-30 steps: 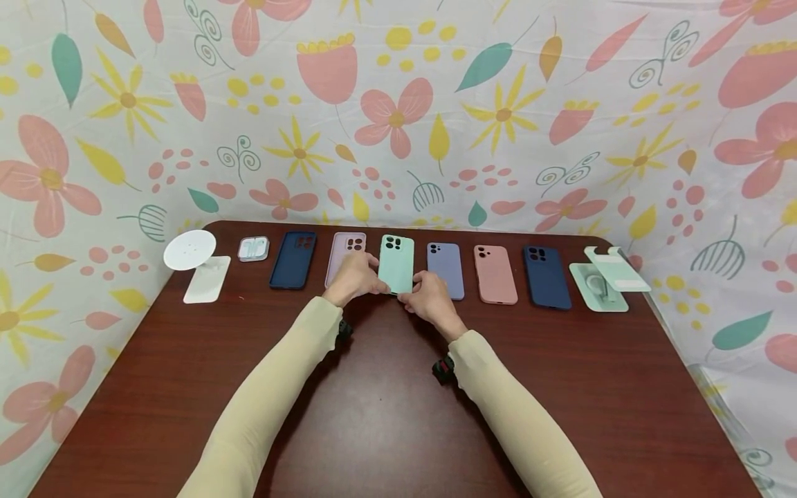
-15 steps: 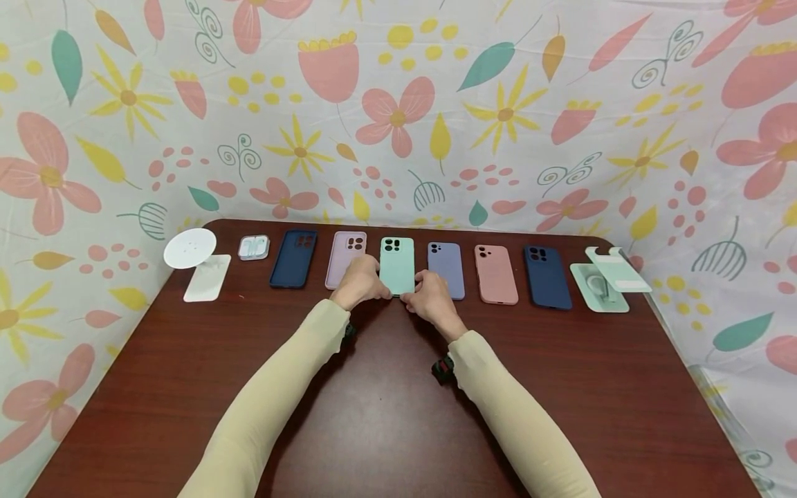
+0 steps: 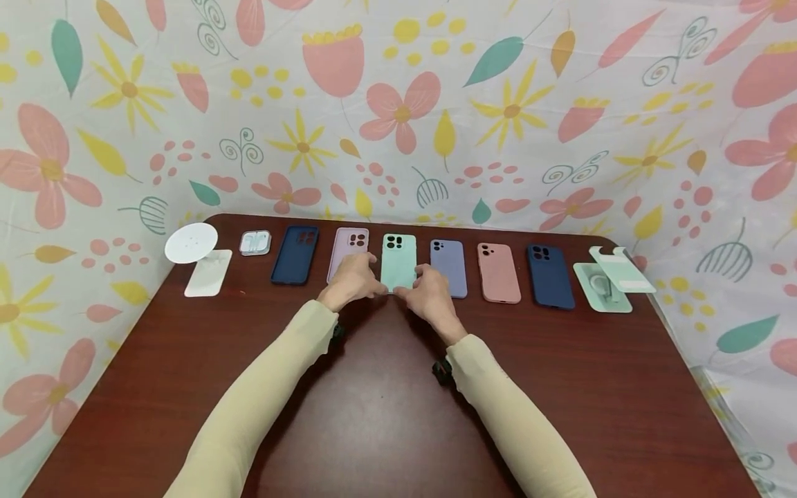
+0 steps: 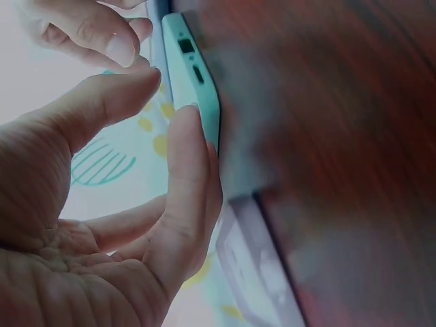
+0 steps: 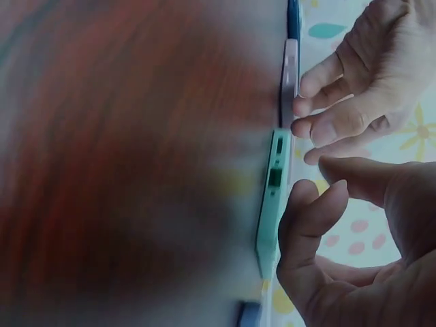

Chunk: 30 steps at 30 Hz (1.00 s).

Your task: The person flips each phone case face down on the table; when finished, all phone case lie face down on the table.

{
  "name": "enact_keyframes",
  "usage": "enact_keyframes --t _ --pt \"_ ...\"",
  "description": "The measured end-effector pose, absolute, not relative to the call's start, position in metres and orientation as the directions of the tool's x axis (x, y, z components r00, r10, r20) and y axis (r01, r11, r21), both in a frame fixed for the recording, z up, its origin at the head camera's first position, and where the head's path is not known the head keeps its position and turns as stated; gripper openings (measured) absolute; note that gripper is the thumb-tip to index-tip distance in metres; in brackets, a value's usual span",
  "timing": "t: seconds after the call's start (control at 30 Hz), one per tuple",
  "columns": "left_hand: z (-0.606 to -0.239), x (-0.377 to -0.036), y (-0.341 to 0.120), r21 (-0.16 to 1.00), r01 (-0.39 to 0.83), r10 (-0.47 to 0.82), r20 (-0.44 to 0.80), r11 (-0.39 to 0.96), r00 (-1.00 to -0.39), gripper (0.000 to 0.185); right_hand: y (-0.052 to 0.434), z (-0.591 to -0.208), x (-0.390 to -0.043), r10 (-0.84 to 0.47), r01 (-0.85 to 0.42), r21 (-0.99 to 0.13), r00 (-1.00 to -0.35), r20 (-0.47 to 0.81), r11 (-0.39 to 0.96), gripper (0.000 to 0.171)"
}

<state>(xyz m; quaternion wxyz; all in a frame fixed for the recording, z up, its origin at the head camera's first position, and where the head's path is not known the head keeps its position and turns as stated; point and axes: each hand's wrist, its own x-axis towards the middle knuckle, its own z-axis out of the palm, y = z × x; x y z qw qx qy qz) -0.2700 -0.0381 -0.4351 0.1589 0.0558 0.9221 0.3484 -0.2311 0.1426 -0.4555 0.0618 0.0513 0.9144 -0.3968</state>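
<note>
A mint green phone case lies flat, camera cutouts up, in the middle of a row on the brown table. My left hand is at its lower left corner; in the left wrist view a finger touches the case's edge, with the thumb apart. At the lower right corner is my right hand, its bent fingers beside the case and its thumb near their tips. Neither hand wraps round the case. A pale purple case lies partly behind my left hand, and a lavender-blue case is just right of my right hand.
Farther right lie a pink case, a navy case and a mint folding stand. To the left are another navy case, a small clear box and a white stand. Floral cloth hangs behind the table.
Both hands stay by the mint case's lower corners, with slight shifts of the fingers. The left forearm has moved a little left. The head view has tilted slightly.
</note>
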Motion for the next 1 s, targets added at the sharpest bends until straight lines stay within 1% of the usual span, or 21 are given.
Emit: enact_keyframes --t 0.07,0.17,0.27,0.4,0.43,0.63,0.67,0.8,0.87,1.0 --pt "-0.431 -0.266 -0.046 0.664 0.007 0.213 -0.231 0.748 -0.949 0.086 0.138 -0.465 -0.236 0.019 0.109 -0.719 -0.991 -0.132 0.686 0.079" --pt "-0.427 -0.263 -0.061 0.655 0.029 0.212 -0.202 0.755 -0.956 0.087 0.127 -0.465 -0.236 -0.027 0.082 -0.724 -0.990 -0.137 0.685 0.081" --pt "-0.423 -0.264 -0.077 0.627 0.042 0.202 -0.187 0.778 -0.961 0.088 0.112 -0.454 -0.229 -0.055 0.084 -0.741 -0.985 -0.161 0.666 0.080" --pt "-0.417 -0.272 -0.098 0.587 0.045 0.194 -0.193 0.808 -0.962 0.093 0.095 -0.449 -0.225 -0.076 0.092 -0.757 -0.980 -0.184 0.647 0.079" --pt "-0.424 -0.280 -0.108 0.591 0.061 0.209 -0.184 0.804 -0.960 0.097 0.091 -0.449 -0.226 -0.083 0.091 -0.758 -0.979 -0.188 0.646 0.079" --pt "-0.420 -0.293 -0.128 0.586 0.046 0.228 -0.241 0.809 -0.943 0.098 0.071 -0.449 -0.236 -0.106 0.106 -0.742 -0.967 -0.233 0.662 0.081" --pt "-0.413 -0.288 -0.124 0.575 0.026 0.214 -0.261 0.818 -0.941 0.095 0.068 -0.449 -0.238 -0.106 0.112 -0.737 -0.964 -0.243 0.667 0.082" --pt "-0.421 -0.290 -0.127 0.567 0.020 0.212 -0.274 0.823 -0.938 0.092 0.057 -0.451 -0.244 -0.095 0.134 -0.719 -0.959 -0.269 0.682 0.083" --pt "-0.426 -0.291 -0.126 0.567 0.016 0.211 -0.279 0.823 -0.937 0.090 0.053 -0.453 -0.246 -0.085 0.139 -0.720 -0.960 -0.266 0.680 0.080" --pt "-0.428 -0.296 -0.127 0.570 0.004 0.205 -0.289 0.822 -0.935 0.086 0.047 -0.457 -0.256 -0.082 0.124 -0.725 -0.966 -0.243 0.678 0.061"
